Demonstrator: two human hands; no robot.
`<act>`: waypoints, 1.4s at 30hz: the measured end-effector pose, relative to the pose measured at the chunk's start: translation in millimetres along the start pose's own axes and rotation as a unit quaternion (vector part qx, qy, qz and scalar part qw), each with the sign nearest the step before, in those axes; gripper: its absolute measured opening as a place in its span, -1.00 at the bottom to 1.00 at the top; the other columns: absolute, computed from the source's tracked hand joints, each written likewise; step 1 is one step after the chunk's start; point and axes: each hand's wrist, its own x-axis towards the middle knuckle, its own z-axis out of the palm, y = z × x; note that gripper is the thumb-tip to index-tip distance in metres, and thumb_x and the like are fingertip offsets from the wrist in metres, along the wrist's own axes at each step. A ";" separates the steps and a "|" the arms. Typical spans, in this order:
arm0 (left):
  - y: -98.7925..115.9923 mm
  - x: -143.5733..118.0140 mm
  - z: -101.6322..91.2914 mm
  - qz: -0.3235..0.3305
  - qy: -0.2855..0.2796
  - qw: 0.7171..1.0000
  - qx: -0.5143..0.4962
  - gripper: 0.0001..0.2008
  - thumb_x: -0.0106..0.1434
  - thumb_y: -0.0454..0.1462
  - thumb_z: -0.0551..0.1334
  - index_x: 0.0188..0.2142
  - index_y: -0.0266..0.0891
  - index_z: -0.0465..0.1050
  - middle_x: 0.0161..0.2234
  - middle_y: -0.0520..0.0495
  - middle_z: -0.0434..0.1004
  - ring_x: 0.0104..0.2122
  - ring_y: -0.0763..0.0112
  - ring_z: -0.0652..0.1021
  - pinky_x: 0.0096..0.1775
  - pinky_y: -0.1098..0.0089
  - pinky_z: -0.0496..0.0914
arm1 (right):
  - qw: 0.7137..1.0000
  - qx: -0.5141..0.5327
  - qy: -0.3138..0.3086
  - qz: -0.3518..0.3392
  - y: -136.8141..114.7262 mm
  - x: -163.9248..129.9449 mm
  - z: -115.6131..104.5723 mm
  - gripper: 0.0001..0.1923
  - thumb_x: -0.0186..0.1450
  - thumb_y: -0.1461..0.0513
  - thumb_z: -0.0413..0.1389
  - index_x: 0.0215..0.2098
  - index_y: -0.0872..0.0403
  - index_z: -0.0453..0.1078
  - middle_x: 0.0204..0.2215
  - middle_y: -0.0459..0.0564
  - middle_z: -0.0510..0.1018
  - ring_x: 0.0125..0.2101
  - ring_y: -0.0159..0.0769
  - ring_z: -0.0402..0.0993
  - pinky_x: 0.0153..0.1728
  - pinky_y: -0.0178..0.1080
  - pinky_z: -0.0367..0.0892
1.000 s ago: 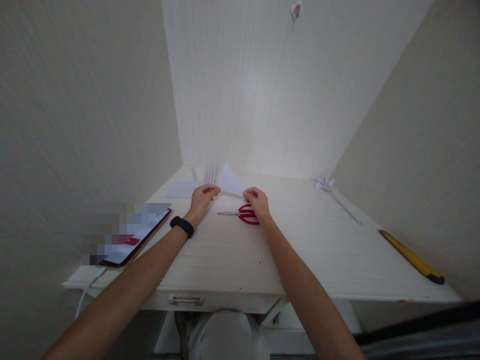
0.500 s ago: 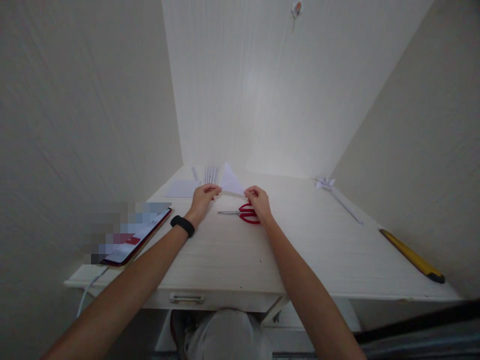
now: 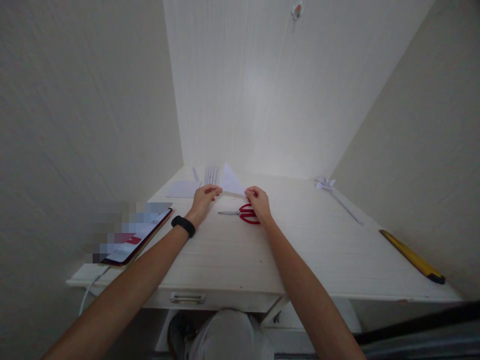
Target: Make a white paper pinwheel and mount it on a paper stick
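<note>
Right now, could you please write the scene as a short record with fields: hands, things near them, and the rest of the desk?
left hand: pinches the left corner of the folded white paper
right hand: pinches its right corner
paper: triangle, point up, off the desk
scissors: red handles, flat on the desk, partly under the right hand
left side: phone with cable, flat sheet
right side: yellow tool, small folded paper figure

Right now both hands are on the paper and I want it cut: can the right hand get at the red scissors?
Probably yes: the red scissors lie on the desk just beside the right hand, nothing between them.
</note>
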 end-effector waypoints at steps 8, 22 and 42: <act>-0.5 -0.2 1.4 -0.009 -0.016 1.000 -0.014 -0.81 -0.08 -0.18 0.31 -0.47 -0.25 0.48 -0.46 -0.04 0.50 -0.39 0.39 0.45 -0.35 0.40 0.25 | 1.000 -0.010 -0.008 -0.021 -1.4 0.0 2.6 -0.79 0.14 0.11 0.00 -0.49 0.08 0.33 -0.61 -0.13 0.39 -0.53 -0.38 0.30 -0.44 -0.32 0.20; 0.1 -1.5 2.4 -0.039 -0.048 0.997 -0.040 -0.81 -0.09 -0.21 0.31 -0.46 -0.28 0.49 -0.40 -0.08 0.51 -0.36 0.39 0.45 -0.35 0.43 0.23 | 0.998 0.012 -0.024 -0.059 -1.3 1.0 1.0 -0.75 0.21 0.08 -0.06 -0.47 0.06 0.29 -0.55 -0.12 0.37 -0.46 -0.35 0.34 -0.39 -0.31 0.24; -4.3 -1.6 4.5 -0.022 -0.124 0.992 -0.014 -0.80 -0.06 -0.17 0.32 -0.46 -0.27 0.49 -0.48 -0.03 0.47 -0.46 0.44 0.42 -0.43 0.43 0.20 | 0.997 -0.041 -0.020 -0.063 -5.1 -0.5 2.1 -0.65 0.20 0.00 -0.06 -0.56 0.07 0.24 -0.59 -0.14 0.30 -0.49 -0.38 0.20 -0.41 -0.31 0.12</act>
